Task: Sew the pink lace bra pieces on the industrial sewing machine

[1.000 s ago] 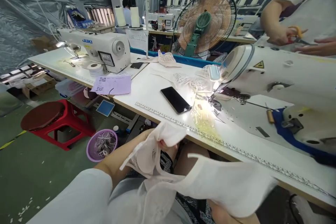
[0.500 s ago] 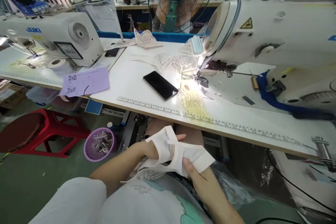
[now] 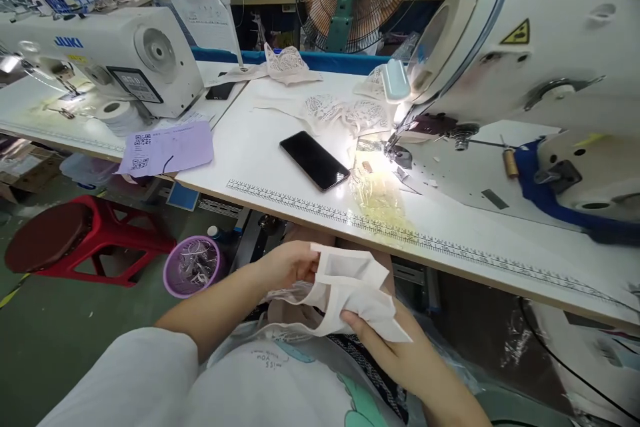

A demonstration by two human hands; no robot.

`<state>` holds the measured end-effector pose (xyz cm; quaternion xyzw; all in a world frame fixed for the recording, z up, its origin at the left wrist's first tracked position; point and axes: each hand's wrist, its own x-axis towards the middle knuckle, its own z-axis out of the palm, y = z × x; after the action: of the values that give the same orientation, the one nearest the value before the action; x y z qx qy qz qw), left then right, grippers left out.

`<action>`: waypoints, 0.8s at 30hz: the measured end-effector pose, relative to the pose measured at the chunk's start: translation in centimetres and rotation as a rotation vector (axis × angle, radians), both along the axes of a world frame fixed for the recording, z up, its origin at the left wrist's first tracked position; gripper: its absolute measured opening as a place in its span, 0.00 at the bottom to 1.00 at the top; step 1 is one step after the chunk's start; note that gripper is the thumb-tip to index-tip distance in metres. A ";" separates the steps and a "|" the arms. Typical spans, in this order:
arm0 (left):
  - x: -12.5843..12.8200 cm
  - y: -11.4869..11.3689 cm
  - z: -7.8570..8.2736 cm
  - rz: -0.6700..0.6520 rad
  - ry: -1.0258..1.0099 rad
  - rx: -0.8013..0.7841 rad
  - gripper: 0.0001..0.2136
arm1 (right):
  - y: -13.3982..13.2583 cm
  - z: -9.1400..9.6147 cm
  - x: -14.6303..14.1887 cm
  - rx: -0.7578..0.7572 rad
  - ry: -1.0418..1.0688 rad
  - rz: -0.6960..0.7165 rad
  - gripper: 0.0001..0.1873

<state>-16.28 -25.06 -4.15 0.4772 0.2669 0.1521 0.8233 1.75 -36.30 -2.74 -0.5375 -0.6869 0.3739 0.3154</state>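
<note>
Over my lap I hold a white bra piece (image 3: 345, 297) with lace trim, below the table's front edge. My left hand (image 3: 290, 265) pinches its upper left edge, fingers curled around the fabric. My right hand (image 3: 385, 340) grips the lower right part, its thumb on top and the other fingers hidden beneath. Two white fabric ends stick out to the right between the hands. Part of the piece droops toward my shirt.
The sewing machine (image 3: 500, 67) stands at right, its needle area lit. A black phone (image 3: 315, 160), lace pieces (image 3: 345, 113) and a purple paper (image 3: 167, 149) lie on the table (image 3: 255, 160). Below left are a purple basket (image 3: 173, 277) and red stool (image 3: 120, 233). A fan (image 3: 345, 20) stands behind.
My left hand has come out from behind the fabric and now pinches its upper left edge. The upper fabric end has swung over to the right. The view has shifted slightly.
</note>
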 end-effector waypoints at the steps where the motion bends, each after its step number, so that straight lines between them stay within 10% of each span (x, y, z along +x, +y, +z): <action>1: 0.0 0.5 0.3 -0.001 -0.032 -0.086 0.31 | 0.2 0.3 0.2 -0.001 -0.034 0.051 0.11; 4: -0.1 1.9 1.9 -0.054 -0.059 0.001 0.27 | 0.9 1.1 0.6 -0.004 -0.113 0.169 0.09; 10: 0.6 2.4 6.9 -0.351 0.137 0.841 0.12 | 1.9 2.8 0.7 0.027 -0.093 0.208 0.06; 13: 1.3 2.0 7.7 -0.458 0.304 0.992 0.08 | 2.1 3.1 0.8 0.053 -0.088 0.248 0.04; 20: 0.6 0.3 6.3 -0.011 0.117 1.059 0.08 | 2.1 1.2 1.4 0.106 0.112 0.029 0.15; 24: 0.2 -0.6 6.0 0.033 -0.036 1.114 0.07 | 2.1 0.3 1.5 0.147 0.253 -0.043 0.15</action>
<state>-16.03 -25.61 1.87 0.8333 0.1394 0.2912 0.4488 3.20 -34.23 -2.45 -0.4762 -0.6553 0.3806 0.4460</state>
